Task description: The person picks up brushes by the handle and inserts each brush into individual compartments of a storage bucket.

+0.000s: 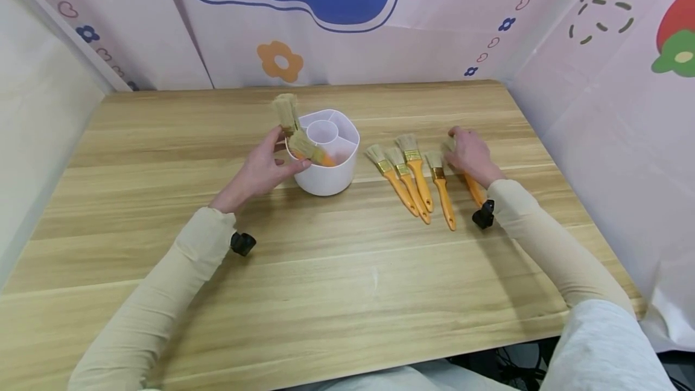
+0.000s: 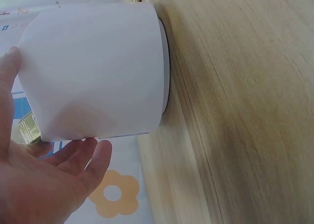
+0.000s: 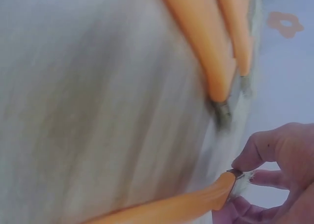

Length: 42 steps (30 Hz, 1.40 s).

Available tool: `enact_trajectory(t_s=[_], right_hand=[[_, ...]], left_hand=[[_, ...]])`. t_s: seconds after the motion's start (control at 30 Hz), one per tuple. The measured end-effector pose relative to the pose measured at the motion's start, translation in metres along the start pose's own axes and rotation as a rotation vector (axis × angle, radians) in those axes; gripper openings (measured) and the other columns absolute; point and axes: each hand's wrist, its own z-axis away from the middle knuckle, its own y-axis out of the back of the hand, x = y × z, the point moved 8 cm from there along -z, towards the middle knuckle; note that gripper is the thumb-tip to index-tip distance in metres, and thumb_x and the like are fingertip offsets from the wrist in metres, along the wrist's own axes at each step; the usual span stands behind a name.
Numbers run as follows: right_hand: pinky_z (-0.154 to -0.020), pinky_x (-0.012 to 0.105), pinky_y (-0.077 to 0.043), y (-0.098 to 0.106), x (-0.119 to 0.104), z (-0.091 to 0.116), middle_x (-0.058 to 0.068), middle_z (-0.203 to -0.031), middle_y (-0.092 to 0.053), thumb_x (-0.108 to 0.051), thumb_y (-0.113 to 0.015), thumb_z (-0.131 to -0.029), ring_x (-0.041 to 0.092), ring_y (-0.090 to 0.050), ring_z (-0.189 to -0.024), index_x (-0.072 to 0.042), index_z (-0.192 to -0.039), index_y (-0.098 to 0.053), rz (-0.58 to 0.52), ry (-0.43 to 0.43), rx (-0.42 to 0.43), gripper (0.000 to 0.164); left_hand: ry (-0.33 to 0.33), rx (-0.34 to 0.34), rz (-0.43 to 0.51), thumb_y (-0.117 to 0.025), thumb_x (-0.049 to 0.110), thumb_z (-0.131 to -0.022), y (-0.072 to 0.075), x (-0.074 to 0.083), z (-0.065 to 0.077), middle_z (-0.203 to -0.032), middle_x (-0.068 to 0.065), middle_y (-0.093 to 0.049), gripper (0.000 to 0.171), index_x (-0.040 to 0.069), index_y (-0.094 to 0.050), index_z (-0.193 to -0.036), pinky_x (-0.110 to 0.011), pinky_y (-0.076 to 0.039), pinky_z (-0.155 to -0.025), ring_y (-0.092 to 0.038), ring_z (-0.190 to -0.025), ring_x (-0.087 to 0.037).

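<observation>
The left hand [image 1: 257,169] curved wide-spread fingers round a white holder [image 1: 326,181], leaning brushes [image 1: 286,113] just beside them. Four brushes [image 1: 422,184] lay left of the right hand [image 1: 471,152], whose fingers, seemingly through blur, pinched another brush [image 1: 475,190]; a loose pinch could drop it.

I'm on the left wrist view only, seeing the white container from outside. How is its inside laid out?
Observer: The head view shows a round compartment at its centre.
Operator: And the right hand?
Observer: In the right wrist view, it pinches a brush near its metal band.
Operator: Any brushes lying between that hand and the container?
Observer: Yes, the head view shows four brushes there.
</observation>
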Motion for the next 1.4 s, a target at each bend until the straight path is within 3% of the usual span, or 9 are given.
enact_trajectory(t_s=[0.4,0.87,1.4], right_hand=[[-0.067,0.045,-0.044,0.026,-0.024,0.007,0.028,-0.111,-0.049,-0.004,-0.050,-0.077,0.034,-0.046,-0.086,-0.002,-0.133,-0.042,-0.136,0.084,0.225,0.056],[-0.067,0.047,-0.046,0.051,-0.054,0.022,0.026,-0.108,-0.050,-0.002,-0.050,-0.077,0.035,-0.049,-0.084,-0.007,-0.131,-0.046,-0.234,0.209,0.450,0.054],[-0.072,0.048,-0.049,0.064,-0.082,0.034,0.027,-0.105,-0.051,0.001,-0.053,-0.077,0.037,-0.054,-0.088,-0.006,-0.127,-0.050,-0.319,0.320,0.537,0.051]], left_hand=[[0.015,0.002,0.007,-0.070,0.037,-0.083,-0.001,-0.002,0.000,-0.150,-0.012,-0.032,0.084,0.014,-0.021,-0.147,-0.047,-0.040,-0.107,-0.035,-0.137,-0.031],[0.009,-0.006,0.028,-0.069,0.035,-0.084,-0.001,-0.001,0.001,-0.150,-0.013,-0.030,0.083,0.014,-0.020,-0.147,-0.049,-0.037,-0.108,-0.034,-0.138,-0.033],[0.010,-0.009,0.024,-0.068,0.035,-0.084,-0.001,-0.001,0.001,-0.151,-0.013,-0.030,0.083,0.014,-0.019,-0.148,-0.049,-0.037,-0.109,-0.033,-0.138,-0.033]])
